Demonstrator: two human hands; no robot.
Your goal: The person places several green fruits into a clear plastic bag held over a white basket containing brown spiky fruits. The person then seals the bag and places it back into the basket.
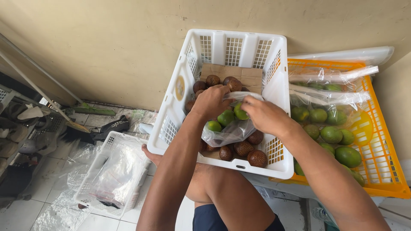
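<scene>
Bare knee (pixel 222 188) and thigh, nearest the viewer: raised under the near edge of the white crate, apparently propping it so both hands stay free.

White plastic crate (pixel 180 115), centre: tilted toward the person, far side against the wall. A sheet of cardboard (pixel 250 77) lines its far wall. It holds brown scaly fruits (pixel 257 158), loose on the bottom around and under the bag.

Orange plastic crate (pixel 381 154), right, touching the white one: holds loose green fruits (pixel 347 156), with clear plastic bags (pixel 329 96) draped over its far part.

Small white basket (pixel 109 141), lower left on the tiled floor: stuffed with clear plastic wrapping (pixel 117 175), well apart from the work.

Clear plastic bag (pixel 231 132), inside the white crate, resting on the brown fruits: contains several green fruits (pixel 225 117); its mouth is gathered upward between the two hands, so the contents hang low and cannot roll out.

Left hand (pixel 210 102): fingers curled closed, pinching the left side of the bag's mouth.

Right hand (pixel 265 114): fingers likewise closed on the right side of the mouth, just beside the left.

Shelving with oddments (pixel 17 128), far left: too dim to itemise.
</scene>
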